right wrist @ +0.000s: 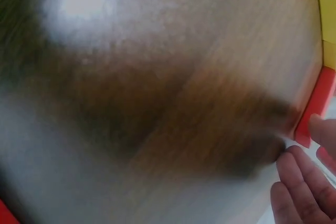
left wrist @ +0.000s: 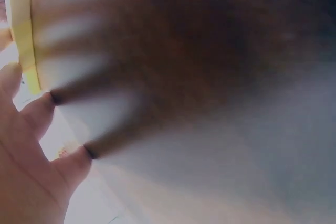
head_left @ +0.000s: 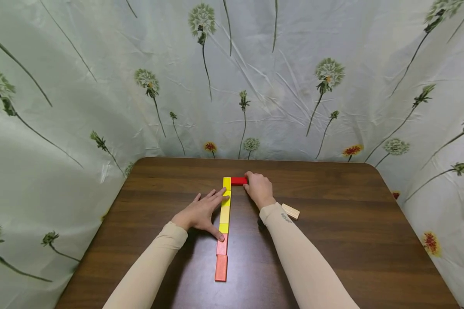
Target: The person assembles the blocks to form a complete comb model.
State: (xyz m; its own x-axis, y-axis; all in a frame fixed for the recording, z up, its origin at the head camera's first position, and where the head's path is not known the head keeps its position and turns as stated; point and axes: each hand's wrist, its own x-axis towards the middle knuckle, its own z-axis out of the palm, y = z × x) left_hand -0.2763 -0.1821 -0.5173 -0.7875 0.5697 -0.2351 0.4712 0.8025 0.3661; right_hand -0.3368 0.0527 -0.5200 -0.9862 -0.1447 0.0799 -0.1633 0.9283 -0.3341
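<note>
Red block [head_left: 238,181] lies crosswise to the block row [head_left: 224,214]; my right hand [head_left: 260,189], nearer, pinches its right end; my left hand [head_left: 202,213] spreads, gripping nothing.

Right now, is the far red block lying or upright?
Lying: in the head view, the far red block runs lengthwise on the table between the far yellow block and the right hand.

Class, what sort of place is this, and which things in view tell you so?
Likely an indoor play or practice space, though the room itself is hidden: a brown table, a flower-print sheet hanging behind it, and coloured blocks lined up on top.
</note>
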